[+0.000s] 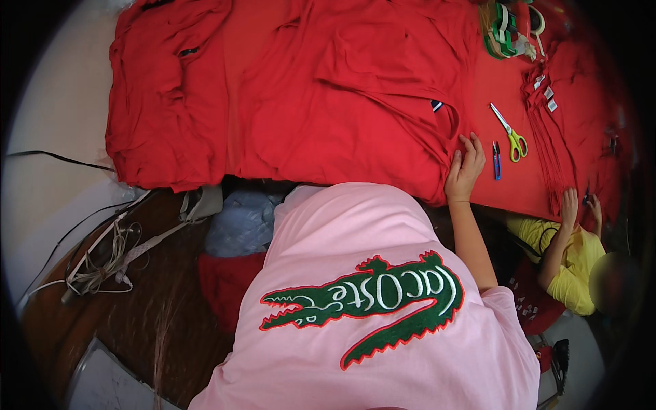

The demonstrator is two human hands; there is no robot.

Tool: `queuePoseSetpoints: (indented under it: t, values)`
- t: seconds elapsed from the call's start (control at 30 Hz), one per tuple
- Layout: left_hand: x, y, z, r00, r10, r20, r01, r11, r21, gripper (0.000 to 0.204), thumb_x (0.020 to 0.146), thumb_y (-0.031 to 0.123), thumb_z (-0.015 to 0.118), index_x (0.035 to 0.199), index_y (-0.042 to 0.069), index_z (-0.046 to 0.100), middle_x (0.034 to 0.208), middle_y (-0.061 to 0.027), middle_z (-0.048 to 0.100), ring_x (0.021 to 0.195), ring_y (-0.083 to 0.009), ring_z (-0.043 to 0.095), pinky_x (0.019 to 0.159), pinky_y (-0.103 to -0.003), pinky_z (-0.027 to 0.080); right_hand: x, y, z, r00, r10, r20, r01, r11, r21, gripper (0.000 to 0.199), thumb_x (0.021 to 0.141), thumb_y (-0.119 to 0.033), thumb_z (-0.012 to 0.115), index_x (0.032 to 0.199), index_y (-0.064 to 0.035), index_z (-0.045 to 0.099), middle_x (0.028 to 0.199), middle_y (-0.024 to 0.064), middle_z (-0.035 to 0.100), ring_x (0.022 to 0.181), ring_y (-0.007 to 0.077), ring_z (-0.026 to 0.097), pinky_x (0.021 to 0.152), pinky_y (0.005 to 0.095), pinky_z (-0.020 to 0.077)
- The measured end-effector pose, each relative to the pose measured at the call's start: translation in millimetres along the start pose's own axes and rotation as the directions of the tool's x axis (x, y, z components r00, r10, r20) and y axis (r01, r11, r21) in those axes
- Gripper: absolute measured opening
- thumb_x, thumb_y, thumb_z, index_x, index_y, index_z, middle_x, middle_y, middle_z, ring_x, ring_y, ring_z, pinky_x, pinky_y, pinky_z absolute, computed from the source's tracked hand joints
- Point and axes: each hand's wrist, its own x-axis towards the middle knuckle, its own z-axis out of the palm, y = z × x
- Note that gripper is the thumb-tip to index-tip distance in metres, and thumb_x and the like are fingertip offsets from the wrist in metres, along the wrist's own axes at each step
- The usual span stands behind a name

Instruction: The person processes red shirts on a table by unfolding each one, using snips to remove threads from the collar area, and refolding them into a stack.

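My right hand (pixel 467 167) rests at the right edge of a red garment (pixel 294 130) spread across the table. Its fingers are stretched out and slightly apart on the cloth, and nothing shows gripped in them. A neck opening with a dark blue and white label (pixel 436 106) lies above that hand. Just right of it are small blue thread snips (pixel 497 161) and scissors with yellow-green handles (pixel 517 145). My left hand cannot be seen; my torso in a pink shirt (pixel 355 225) fills the lower middle.
More red garments (pixel 164 96) are piled at the left. Tape dispensers (pixel 501 31) stand at the far right, near red strips with white labels (pixel 552 106). A co-worker in a yellow shirt (pixel 575 270) handles red cloth at right. Tangled cables (pixel 113 249) lie lower left.
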Motion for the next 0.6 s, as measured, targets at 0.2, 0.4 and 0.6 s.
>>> queuePoseSetpoints:
  t: [0.2, 0.4, 0.6]
  values:
    - [-11.4, 1.9, 12.6, 1.0, -0.003, -0.012, 0.003, 1.0, 0.005, 0.03, 0.099, 0.026, 0.059, 0.11, 0.005, 0.076, 0.104, -0.01, 0.075, 0.089, -0.0191, 0.07, 0.081, -0.034, 0.055, -2.0, 2.7, -1.0, 1.0, 0.006, -0.002, -0.006, 1.0, 0.003, 0.033, 0.097, -0.012, 0.059, 0.13, -0.0105, 0.063, 0.147, 0.0134, 0.053, 0.135, 0.035, 0.047, 0.113, 0.0472, 0.0326]
    - [-21.1, 6.2, 27.2, 1.0, 0.004, -0.026, -0.004, 1.0, 0.01, 0.03, 0.1, 0.027, 0.059, 0.109, 0.005, 0.076, 0.104, -0.0099, 0.075, 0.089, -0.019, 0.069, 0.08, -0.034, 0.055, -1.5, 5.0, -3.5, 1.0, 0.008, 0.009, -0.008, 1.0, 0.019, 0.032, 0.1, -0.013, 0.057, 0.131, -0.0095, 0.063, 0.147, 0.0134, 0.052, 0.135, 0.0343, 0.046, 0.113, 0.0464, 0.032]
    - [-26.7, 10.5, 44.7, 1.0, 0.014, -0.028, -0.013, 1.0, 0.014, 0.03, 0.1, 0.027, 0.059, 0.108, 0.005, 0.076, 0.103, -0.0097, 0.075, 0.088, -0.019, 0.069, 0.08, -0.034, 0.055, -2.4, 8.7, -4.0, 1.0, 0.008, 0.008, -0.008, 0.998, 0.059, 0.033, 0.098, -0.012, 0.058, 0.13, -0.0095, 0.064, 0.147, 0.0131, 0.053, 0.135, 0.034, 0.047, 0.113, 0.0459, 0.0319]
